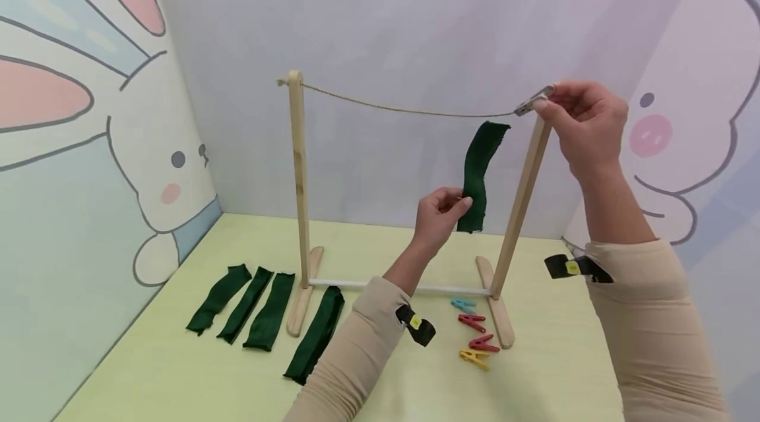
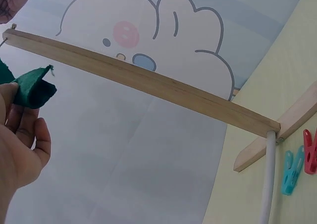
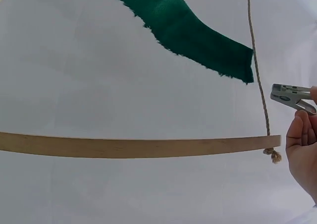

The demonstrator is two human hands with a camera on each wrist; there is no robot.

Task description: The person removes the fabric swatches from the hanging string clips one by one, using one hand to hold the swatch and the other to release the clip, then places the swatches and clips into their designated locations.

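Between thumb and fingers, my left hand (image 1: 438,217) pinches a dark green cloth strip (image 1: 479,165) near its lower end. The strip stands up from the hand, its top edge close to the rope (image 1: 404,109). My right hand (image 1: 588,120) pinches a grey clothespin (image 1: 534,100) near the top of the right wooden post (image 1: 522,204). In the right wrist view the clothespin (image 3: 292,96) is beside the rope (image 3: 258,75), apart from it, and the strip's end (image 3: 242,65) lies at the rope. The left wrist view shows the strip's curled lower end (image 2: 34,87) above the fingers.
Several green cloth strips (image 1: 270,313) lie on the pale yellow table at the left. Turquoise (image 1: 464,305), red (image 1: 472,322) and yellow clothespins (image 1: 475,359) lie by the right foot (image 1: 501,323) of the stand. A white bar (image 1: 439,290) joins the posts low down.
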